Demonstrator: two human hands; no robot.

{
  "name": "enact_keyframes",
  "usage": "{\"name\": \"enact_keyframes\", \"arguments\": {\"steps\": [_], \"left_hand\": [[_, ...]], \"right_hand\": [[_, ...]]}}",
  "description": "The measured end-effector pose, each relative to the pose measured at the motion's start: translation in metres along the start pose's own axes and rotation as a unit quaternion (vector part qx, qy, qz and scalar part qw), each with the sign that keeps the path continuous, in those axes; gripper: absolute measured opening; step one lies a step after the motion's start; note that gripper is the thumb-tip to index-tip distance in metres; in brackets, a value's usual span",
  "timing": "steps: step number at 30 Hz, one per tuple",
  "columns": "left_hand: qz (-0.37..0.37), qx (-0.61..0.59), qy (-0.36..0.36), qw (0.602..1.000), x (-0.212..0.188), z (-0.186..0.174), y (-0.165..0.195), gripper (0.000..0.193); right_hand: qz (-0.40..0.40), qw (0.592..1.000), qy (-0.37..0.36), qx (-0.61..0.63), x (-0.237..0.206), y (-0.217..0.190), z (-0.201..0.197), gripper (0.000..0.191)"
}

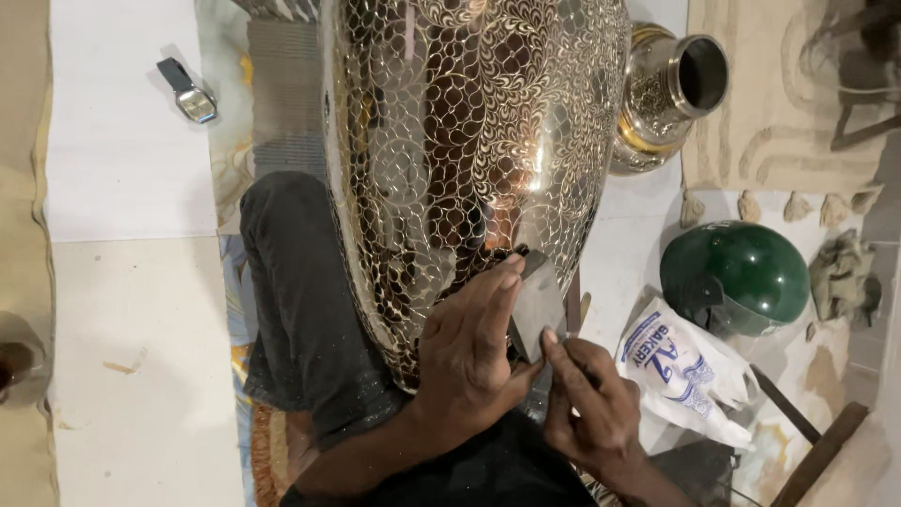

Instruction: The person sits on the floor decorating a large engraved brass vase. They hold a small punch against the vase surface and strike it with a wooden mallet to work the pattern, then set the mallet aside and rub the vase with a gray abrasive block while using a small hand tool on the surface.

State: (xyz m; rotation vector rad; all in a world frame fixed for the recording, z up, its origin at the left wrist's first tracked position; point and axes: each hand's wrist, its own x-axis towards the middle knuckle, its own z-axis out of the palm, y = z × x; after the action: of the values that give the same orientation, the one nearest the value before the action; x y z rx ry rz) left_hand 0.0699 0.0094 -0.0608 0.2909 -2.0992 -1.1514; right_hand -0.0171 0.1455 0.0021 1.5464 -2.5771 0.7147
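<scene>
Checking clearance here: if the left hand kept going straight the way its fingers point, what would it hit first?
Probably the engraved metal vase: the left hand points up at it, already holding the flat grey tool against its surface.

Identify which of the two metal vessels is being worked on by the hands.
The large engraved vessel resting on the person's lap: both hands press a flat grey tool to it. The smaller one lies untouched behind.

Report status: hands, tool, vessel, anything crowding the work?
Left hand and right hand both grip grey tool against engraved metal vessel. Helmet, plastic bag beside, clear.
</scene>
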Motion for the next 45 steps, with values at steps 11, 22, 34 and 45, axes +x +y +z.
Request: {"name": "enact_keyframes", "arguments": {"steps": [11, 22, 34, 45], "left_hand": [[-0.012, -0.034, 0.003, 0.999, -0.001, 0.003, 0.002, 0.115], [-0.022, -0.006, 0.001, 1.0, -0.003, 0.006, 0.003, 0.113], [-0.025, -0.02, -0.018, 0.999, 0.0, -0.002, 0.005, 0.117], [-0.025, -0.023, -0.019, 0.999, 0.002, -0.001, 0.007, 0.119]], "right_hand": [[-0.015, 0.999, -0.035, 0.014, -0.004, 0.007, -0.011, 0.056], [-0.016, 0.999, -0.049, 0.017, -0.011, 0.02, -0.01, 0.063], [-0.005, 0.997, -0.075, 0.004, -0.005, 0.016, -0.011, 0.065], [0.012, 0.996, -0.087, -0.01, -0.006, 0.014, -0.016, 0.069]]}}
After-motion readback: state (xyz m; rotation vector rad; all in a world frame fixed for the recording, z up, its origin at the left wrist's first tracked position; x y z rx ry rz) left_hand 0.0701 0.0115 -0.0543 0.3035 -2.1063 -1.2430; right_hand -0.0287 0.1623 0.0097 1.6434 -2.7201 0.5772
